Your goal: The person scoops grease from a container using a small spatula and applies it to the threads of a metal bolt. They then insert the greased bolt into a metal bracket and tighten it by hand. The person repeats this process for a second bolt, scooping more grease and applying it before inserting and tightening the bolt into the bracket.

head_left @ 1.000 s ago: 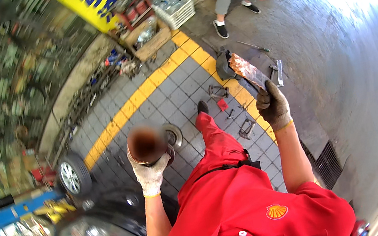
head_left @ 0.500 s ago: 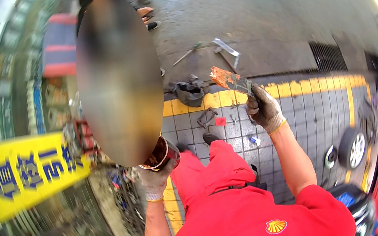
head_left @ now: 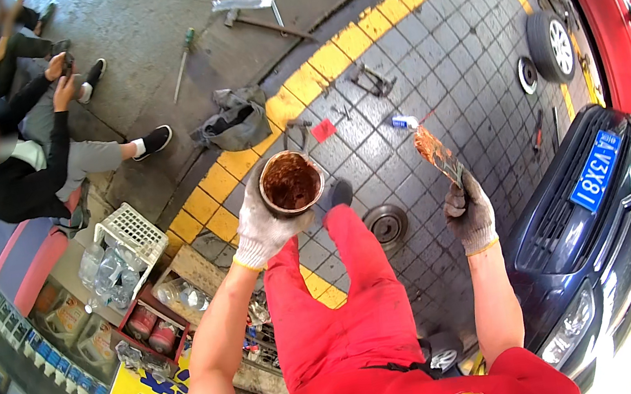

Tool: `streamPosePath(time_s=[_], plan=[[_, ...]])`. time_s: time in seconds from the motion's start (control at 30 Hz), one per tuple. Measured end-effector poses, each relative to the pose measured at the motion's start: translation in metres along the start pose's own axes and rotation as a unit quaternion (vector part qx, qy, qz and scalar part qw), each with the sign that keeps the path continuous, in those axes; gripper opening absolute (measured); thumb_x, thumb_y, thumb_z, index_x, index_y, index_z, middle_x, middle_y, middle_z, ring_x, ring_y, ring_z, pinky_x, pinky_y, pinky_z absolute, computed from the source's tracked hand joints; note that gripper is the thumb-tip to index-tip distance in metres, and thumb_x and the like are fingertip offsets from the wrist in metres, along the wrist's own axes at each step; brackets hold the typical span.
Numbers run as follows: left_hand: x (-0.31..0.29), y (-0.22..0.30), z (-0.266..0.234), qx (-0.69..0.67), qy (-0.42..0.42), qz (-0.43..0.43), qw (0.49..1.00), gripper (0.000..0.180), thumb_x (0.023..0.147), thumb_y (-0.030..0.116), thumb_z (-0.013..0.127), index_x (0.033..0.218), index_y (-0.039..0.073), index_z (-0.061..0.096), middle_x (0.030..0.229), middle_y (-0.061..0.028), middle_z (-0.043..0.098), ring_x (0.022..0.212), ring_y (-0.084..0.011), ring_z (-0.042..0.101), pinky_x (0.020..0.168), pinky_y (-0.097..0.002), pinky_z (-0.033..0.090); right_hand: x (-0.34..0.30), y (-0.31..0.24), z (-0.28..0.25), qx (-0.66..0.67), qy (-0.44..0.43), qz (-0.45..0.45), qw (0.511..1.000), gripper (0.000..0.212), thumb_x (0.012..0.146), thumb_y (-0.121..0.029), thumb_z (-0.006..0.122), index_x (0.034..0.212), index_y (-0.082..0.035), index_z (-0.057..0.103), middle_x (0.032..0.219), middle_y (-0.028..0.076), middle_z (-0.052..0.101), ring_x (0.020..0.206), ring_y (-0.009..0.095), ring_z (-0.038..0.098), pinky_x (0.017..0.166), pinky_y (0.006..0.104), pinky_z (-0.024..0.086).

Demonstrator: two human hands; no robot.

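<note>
- Reddish-brown paste (head_left: pixel 291 188) coats the inside of a can (head_left: pixel 321 188), its mouth turned up toward the camera.
- The left hand (head_left: pixel 263 220), in a pale glove, grips that can around its side, out in front of the body and above the legs (head_left: pixel 333 310).
- The right hand (head_left: pixel 470 214), its glove dirtier, has its fingers curled around the lower end of a scraper (head_left: pixel 435 151), which tilts up and left.
- More paste clings to the scraper's blade; can and scraper are well apart.
- Grey floor tiles (head_left: pixel 465 49) below bear a round metal part (head_left: pixel 386 224), a red square (head_left: pixel 323 130) and a blue-and-white tube (head_left: pixel 404 123).
- Beyond the yellow border (head_left: pixel 335 60) lie a screwdriver (head_left: pixel 185 65) and a hammer (head_left: pixel 272 26); a grey bag (head_left: pixel 235 125) sits at its edge.
- Right: a dark blue car (head_left: pixel 578 238) and a loose wheel (head_left: pixel 552 46).
- Left: a seated person (head_left: pixel 31 176) with a phone (head_left: pixel 68 64), near a white crate (head_left: pixel 131 233).
</note>
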State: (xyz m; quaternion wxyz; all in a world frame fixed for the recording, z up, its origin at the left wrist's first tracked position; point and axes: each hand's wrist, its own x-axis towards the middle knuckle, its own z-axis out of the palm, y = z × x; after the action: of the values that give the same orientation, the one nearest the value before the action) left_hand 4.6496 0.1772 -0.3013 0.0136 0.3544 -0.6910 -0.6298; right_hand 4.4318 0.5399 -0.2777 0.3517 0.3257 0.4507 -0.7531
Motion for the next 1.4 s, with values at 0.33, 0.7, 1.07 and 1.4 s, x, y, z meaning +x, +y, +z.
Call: streamPosePath(time_s=[0.33, 0.7, 1.07, 1.4], plan=[[0.100, -0.224, 0.164, 0.059, -0.172, 0.069, 0.981, 0.108, 0.064, 0.025, 0.103, 0.155, 0.002, 0.049, 0.145, -0.0172, 0.068, 0.135, -0.0294, 0.068, 0.113, -0.0414, 0.057, 0.136, 0.094, -0.128, 0.051, -0.005, -0.030, 0.998, 0.029, 0.113, -0.031, 0.065, 0.128, -0.008, 0.072, 0.079, -0.004, 0.057, 0.059, 0.006, 0.044, 0.047, 0.0230, 0.034], [0.202, -0.460, 0.323, 0.058, -0.284, 0.184, 0.939, 0.109, 0.063, 0.039, 0.106, 0.152, 0.003, 0.055, 0.142, -0.0196, 0.069, 0.133, -0.0355, 0.069, 0.113, -0.0437, 0.056, 0.307, 0.203, -0.275, 0.053, -0.053, -0.072, 0.995, 0.033, 0.115, -0.033, 0.060, 0.129, -0.003, 0.066, 0.080, -0.002, 0.047, 0.058, 0.008, 0.041, 0.044, 0.0223, 0.035], [0.268, -0.525, 0.328, 0.207, -0.363, 0.352, 0.838, 0.092, 0.077, 0.018, 0.090, 0.158, 0.002, 0.050, 0.154, -0.0237, 0.059, 0.140, -0.0407, 0.061, 0.118, -0.0489, 0.052, 0.381, 0.202, -0.322, -0.136, 0.015, -0.191, 0.972, 0.036, 0.114, -0.037, 0.062, 0.134, -0.008, 0.069, 0.068, -0.005, 0.050, 0.052, 0.007, 0.041, 0.047, 0.0241, 0.032], [0.408, -0.480, 0.299, 0.455, -0.193, 0.355, 0.794, 0.040, 0.100, 0.028, 0.073, 0.138, 0.014, 0.072, 0.116, -0.0225, 0.077, 0.109, -0.0417, 0.074, 0.096, -0.0505, 0.059, 0.373, 0.166, -0.303, -0.214, -0.032, -0.236, 0.947, 0.022, 0.111, -0.029, 0.066, 0.117, -0.008, 0.069, 0.078, -0.001, 0.059, 0.063, 0.011, 0.052, 0.053, 0.0261, 0.038]])
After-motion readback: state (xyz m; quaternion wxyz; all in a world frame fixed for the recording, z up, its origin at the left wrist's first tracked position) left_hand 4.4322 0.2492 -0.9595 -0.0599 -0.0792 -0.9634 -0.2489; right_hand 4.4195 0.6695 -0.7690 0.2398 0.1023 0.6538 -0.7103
